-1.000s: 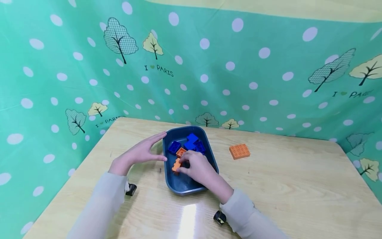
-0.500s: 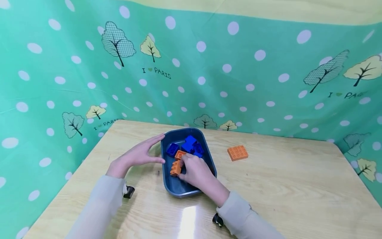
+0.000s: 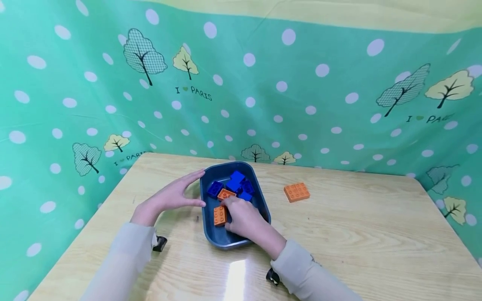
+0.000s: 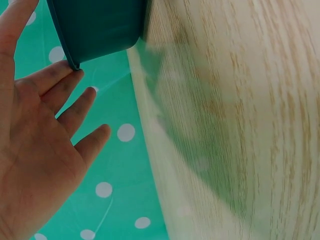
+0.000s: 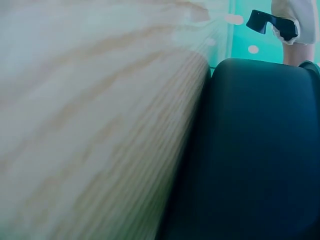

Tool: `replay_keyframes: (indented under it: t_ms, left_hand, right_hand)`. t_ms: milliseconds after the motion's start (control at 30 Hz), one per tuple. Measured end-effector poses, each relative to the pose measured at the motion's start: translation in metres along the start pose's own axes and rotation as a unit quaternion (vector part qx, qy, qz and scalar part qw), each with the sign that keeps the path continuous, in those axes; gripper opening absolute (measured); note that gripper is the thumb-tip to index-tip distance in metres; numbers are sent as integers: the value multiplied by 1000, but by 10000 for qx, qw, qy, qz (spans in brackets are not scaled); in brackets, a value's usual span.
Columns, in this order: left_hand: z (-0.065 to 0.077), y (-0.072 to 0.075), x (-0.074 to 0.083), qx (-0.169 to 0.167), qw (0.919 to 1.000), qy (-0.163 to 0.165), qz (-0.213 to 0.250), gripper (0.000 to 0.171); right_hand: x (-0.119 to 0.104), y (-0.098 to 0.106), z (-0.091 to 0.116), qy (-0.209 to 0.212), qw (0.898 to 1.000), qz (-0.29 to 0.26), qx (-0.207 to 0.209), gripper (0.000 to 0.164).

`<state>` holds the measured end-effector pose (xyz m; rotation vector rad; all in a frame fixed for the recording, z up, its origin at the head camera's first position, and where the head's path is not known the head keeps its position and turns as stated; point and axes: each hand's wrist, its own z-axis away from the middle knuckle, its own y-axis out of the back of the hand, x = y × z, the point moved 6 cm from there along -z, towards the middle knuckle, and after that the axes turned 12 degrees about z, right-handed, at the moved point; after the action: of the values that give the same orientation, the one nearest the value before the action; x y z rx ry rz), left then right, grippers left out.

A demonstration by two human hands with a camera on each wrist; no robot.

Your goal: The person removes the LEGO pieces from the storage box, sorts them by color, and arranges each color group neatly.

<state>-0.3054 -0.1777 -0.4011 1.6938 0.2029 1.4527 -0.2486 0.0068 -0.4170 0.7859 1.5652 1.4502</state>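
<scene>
A dark blue tray (image 3: 211,240) stands on the table with toy building bricks inside. My left hand (image 3: 169,198) has its fingers stretched out, fingertips and thumb touching the tray's left rim; the left wrist view shows fingertips of this hand (image 4: 50,135) at the tray's rim (image 4: 75,65). My right hand (image 3: 246,215) reaches into the tray and pinches an orange building brick (image 3: 220,215) between thumb and fingers, studs facing left and up. Beyond it lies another orange brick (image 3: 226,194), partly hidden by the fingers. The right wrist view shows the tray's outer wall (image 5: 265,150), not the hand.
Several blue bricks (image 3: 235,179) lie together in the far part of the tray, with a darker blue brick (image 3: 215,189) to their left. Orange bricks (image 3: 296,192) sit side by side on the wooden table (image 3: 357,234), right of the tray. A green dotted cloth (image 3: 301,104) hangs behind.
The orange brick in my right hand has turned so its studded face shows more, and it sits slightly nearer the tray's front. My left hand stays at the rim; the head view has shifted slightly.
</scene>
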Motion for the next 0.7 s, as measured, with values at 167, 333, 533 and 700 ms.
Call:
replay_keyframes:
  t_ms: [167,333,533,700]
  left_hand:
    - [-1,-1,-1,21,10000,-10,-17,99]
    - [-3,-1,-1,16,10000,-57,-46,99]
    - [-4,-2,0,19,9999,-152,-45,101]
    - [-3,-1,0,45,9997,-228,-90,100]
  right_hand:
    - [-1,-2,-1,69,9999,141,-69,48]
    - [1,0,-2,113,9998,-143,-54,49]
    - [9,14,0,100,9965,-751,350,51]
    - [21,36,6,88,9867,-1519,570,50]
